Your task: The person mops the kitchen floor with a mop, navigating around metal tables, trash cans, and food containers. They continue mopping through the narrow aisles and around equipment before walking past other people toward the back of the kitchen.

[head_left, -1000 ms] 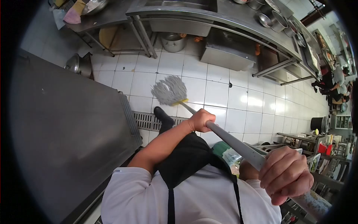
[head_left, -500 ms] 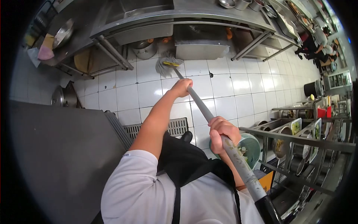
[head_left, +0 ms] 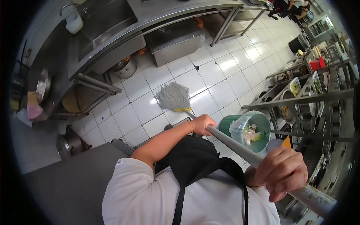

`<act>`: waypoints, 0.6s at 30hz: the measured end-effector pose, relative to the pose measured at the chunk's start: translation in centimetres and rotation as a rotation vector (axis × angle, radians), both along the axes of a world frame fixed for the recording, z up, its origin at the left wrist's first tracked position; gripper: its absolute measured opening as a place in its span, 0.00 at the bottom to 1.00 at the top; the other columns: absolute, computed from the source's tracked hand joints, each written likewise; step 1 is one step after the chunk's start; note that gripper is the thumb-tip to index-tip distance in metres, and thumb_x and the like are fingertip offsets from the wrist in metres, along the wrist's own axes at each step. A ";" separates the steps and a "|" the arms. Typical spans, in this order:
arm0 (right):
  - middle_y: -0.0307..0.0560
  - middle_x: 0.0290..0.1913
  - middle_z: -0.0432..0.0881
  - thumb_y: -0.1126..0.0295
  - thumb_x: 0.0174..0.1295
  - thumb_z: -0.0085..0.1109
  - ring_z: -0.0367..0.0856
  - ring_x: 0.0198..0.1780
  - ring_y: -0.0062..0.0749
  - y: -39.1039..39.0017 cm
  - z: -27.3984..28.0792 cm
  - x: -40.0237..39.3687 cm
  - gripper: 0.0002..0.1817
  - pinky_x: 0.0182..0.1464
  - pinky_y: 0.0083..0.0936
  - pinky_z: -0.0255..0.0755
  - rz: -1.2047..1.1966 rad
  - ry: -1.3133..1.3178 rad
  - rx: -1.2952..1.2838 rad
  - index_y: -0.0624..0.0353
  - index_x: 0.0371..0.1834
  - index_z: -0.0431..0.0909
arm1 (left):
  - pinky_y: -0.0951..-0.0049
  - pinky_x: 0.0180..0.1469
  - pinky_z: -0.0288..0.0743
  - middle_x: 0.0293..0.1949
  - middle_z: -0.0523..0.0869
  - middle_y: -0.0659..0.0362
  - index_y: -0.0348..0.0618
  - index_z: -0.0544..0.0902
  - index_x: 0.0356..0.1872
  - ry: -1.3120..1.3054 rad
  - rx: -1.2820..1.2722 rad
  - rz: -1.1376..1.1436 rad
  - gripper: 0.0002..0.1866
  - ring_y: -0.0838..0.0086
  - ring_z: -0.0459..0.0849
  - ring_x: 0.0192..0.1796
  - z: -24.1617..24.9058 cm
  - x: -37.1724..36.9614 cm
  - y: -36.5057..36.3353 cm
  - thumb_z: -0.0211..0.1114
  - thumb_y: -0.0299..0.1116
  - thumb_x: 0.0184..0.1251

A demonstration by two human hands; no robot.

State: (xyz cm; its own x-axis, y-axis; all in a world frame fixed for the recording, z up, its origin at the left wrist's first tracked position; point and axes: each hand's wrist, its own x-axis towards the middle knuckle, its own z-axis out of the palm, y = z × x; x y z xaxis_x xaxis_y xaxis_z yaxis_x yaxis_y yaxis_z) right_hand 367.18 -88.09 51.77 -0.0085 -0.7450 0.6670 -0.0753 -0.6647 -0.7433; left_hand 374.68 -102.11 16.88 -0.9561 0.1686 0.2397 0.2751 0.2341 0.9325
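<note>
A mop with a grey string head (head_left: 173,95) and a yellow clamp lies spread on the white tiled floor. Its long pale handle (head_left: 236,147) runs diagonally back toward my right side, speckled with worn paint at the top end. My left hand (head_left: 202,124) is wrapped round the lower part of the handle. Higher up, close to the camera, my right hand (head_left: 283,172) is closed round the same handle. Just beyond the handle stands a green bin (head_left: 233,123) with a clear liner and food scraps in it.
A steel counter (head_left: 157,23) with a sink spans the far side, with a metal box (head_left: 176,48) and a pot (head_left: 125,68) beneath it. Shelving with pans (head_left: 287,107) lines the right. A lidded pot (head_left: 68,144) sits at left. Other people (head_left: 290,8) are far off.
The mop head has been drawn back across the tiles toward me, away from the counter. My right hand has come up and rightward with the handle; the camera view has turned.
</note>
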 end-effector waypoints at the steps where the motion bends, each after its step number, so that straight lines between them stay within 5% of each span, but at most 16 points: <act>1: 0.45 0.16 0.75 0.74 0.56 0.74 0.74 0.14 0.33 -0.3 0.3 0.1 0.13 0.18 0.29 0.74 0.096 0.016 0.015 0.68 0.30 0.76 | 0.65 0.26 0.69 0.16 0.76 0.54 0.44 0.74 0.17 0.017 -0.004 -0.048 0.14 0.57 0.76 0.21 -0.1 -0.5 -0.1 0.74 0.35 0.46; 3: 0.44 0.17 0.76 0.74 0.58 0.73 0.73 0.12 0.28 0.4 -0.9 2.0 0.15 0.14 0.24 0.71 -0.316 -0.073 -0.076 0.64 0.33 0.72 | 0.64 0.26 0.69 0.16 0.76 0.54 0.44 0.75 0.18 0.058 -0.016 -0.155 0.14 0.57 0.77 0.21 -0.1 -2.2 -0.8 0.74 0.35 0.45; 8: 0.39 0.14 0.71 0.73 0.61 0.70 0.68 0.11 0.24 1.1 -2.4 3.5 0.18 0.11 0.22 0.64 -0.613 -0.079 -0.178 0.59 0.35 0.65 | 0.61 0.27 0.71 0.17 0.78 0.52 0.44 0.75 0.18 0.053 -0.127 -0.306 0.14 0.53 0.79 0.23 -0.3 -4.9 -2.2 0.74 0.35 0.43; 12: 0.40 0.14 0.70 0.79 0.60 0.69 0.67 0.11 0.26 1.8 -2.3 3.4 0.15 0.12 0.24 0.61 -0.573 -0.078 -0.188 0.62 0.32 0.67 | 0.61 0.27 0.71 0.18 0.79 0.52 0.43 0.75 0.18 0.070 -0.140 -0.347 0.13 0.54 0.79 0.22 -0.5 -5.2 -1.8 0.73 0.34 0.46; 18: 0.44 0.15 0.69 0.86 0.54 0.68 0.64 0.12 0.30 2.9 -2.4 4.6 0.09 0.15 0.27 0.53 -0.001 -0.107 -0.173 0.71 0.27 0.74 | 0.58 0.25 0.73 0.16 0.77 0.52 0.44 0.73 0.15 0.175 -0.110 0.171 0.16 0.53 0.79 0.20 -1.2 1.3 2.1 0.68 0.35 0.58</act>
